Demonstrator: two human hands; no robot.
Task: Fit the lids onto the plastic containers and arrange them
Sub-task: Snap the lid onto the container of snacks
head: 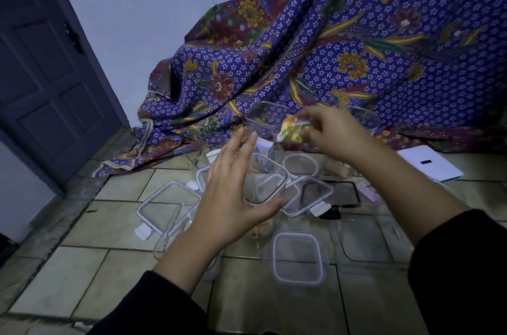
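Observation:
Several clear plastic containers and lids lie on the tiled floor. My left hand (pixel 233 192) hovers with fingers spread over a clear square container (pixel 270 183), its thumb close to the container's front rim. My right hand (pixel 333 134) pinches a small yellow and orange packet (pixel 295 130) above the containers. A square lid with a white clip (pixel 168 207) lies to the left. Another clipped lid (pixel 310 194) leans against the container's right side. A lidded square container (pixel 297 262) stands in front. Another clear tub (pixel 267 115) sits behind, by the cloth.
A blue patterned cloth (pixel 343 46) drapes over something at the back. A white flat box (pixel 429 163) lies at the right, a dark tray (pixel 343 193) beside the lids. A dark door (pixel 41 74) stands at the left.

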